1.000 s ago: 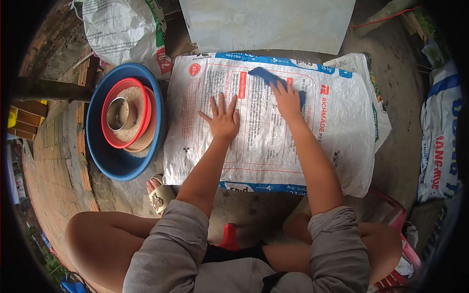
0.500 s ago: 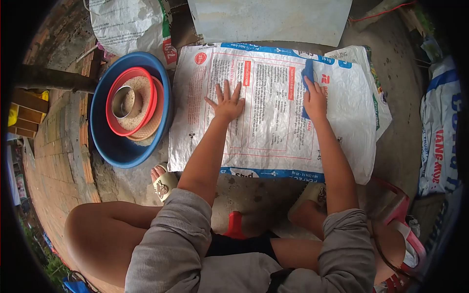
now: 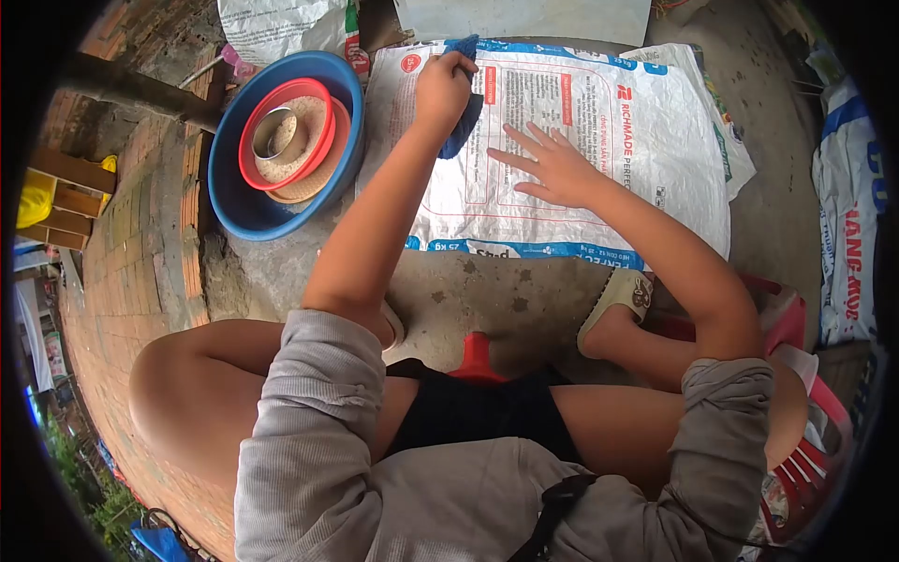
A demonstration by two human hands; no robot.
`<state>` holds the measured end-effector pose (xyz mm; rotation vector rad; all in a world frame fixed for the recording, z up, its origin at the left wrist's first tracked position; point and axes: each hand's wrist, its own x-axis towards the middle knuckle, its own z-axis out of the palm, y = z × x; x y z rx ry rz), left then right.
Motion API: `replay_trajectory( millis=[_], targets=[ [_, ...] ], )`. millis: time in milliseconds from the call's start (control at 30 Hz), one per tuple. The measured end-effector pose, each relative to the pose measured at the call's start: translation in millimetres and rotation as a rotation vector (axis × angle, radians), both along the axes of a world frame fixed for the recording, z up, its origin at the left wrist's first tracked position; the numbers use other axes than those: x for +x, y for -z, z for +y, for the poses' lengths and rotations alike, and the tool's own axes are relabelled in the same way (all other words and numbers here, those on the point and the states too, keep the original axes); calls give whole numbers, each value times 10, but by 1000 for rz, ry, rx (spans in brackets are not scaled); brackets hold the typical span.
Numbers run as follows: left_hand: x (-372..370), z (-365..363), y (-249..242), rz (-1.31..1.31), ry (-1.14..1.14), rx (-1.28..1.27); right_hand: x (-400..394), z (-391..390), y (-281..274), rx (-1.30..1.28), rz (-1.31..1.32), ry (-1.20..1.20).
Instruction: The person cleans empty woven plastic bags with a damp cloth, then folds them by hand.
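On the sack [image 3: 599, 131], blue cloth [image 3: 464, 122] under left fingers [image 3: 440, 70] (closed).

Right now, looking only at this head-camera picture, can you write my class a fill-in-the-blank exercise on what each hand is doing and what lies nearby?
1. The left hand presses a dark ____ cloth onto the white woven printed sack.
2. The right hand lies ____ on the sack, fingers spread.
3. The red plastic basin sits inside a larger ____ basin.
4. A round ____ tin rests in the grain.

Missing words: blue; flat; blue; metal
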<state>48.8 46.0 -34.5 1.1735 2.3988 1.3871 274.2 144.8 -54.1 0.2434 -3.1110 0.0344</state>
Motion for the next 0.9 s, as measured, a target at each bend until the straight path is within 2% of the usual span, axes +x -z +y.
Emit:
replay_trajectory(
  millis=[33, 100, 133, 167, 200, 233, 300, 333, 367, 433, 500, 567, 600, 633, 700, 733, 800, 867, 900],
  targets=[
    [13, -85, -15, 387, 24, -99, 197, -29, -5, -11, 1, 2],
    [90, -354, 10, 684, 362, -319, 623, -131, 10, 169, -508, -40],
    [173, -533, 75, 734, 514, -389, 842, -157, 126, 154, -518, -42],
    [289, -733, 140, 783, 666, -453, 1053, -175, 327, 110, -609, 79],
    [441, -952, 248, 699, 704, -558, 1220, -202, 498, 70, -701, 198],
    [583, -1148, 379, 617, 736, -655, 1297, -193, 610, 73, -710, 195],
    [843, -1489, 791, 562, 742, -870, 1388, -136, 790, 20, -550, 179],
    [952, -1588, 885, 508, 779, -1008, 1401, -103, 846, -15, -353, 157],
    [1013, -1643, 987, 493, 783, -1013, 1346, -3, 892, -23, -364, 151],
    [1073, -1706, 1173, 587, 712, -919, 1153, 237, 937, -237, -498, 229],
    [1047, -1656, 1128, 674, 708, -800, 954, 322, 655, -279, -420, 219],
    [929, -1489, 1252, 773, 618, -836, 673, 386, 197, -274, -393, 246],
    [857, -1376, 1135, 678, 560, -871, 534, 454, -15, -269, -382, 249],
    [748, -1229, 995, 692, 548, -865, 404, 546, -221, -259, -370, 251],
    [538, -912, 653, 231, 395, -1145, 235, 678, -685, -235, -312, 243],
    [446, -844, 396, 240, 364, -1058, 234, 778, -783, -215, -212, 220],
    [144, -688, -86, 296, 497, -1057, 194, 960, -1189, -144, -69, 204],
    [-99, -595, -690, 429, 547, -1036, 219, 841, -1776, 24, -205, 265],
    [-183, -595, -1044, 478, 571, -1031, 261, 836, -2002, 16, -202, 309]
  ],
)
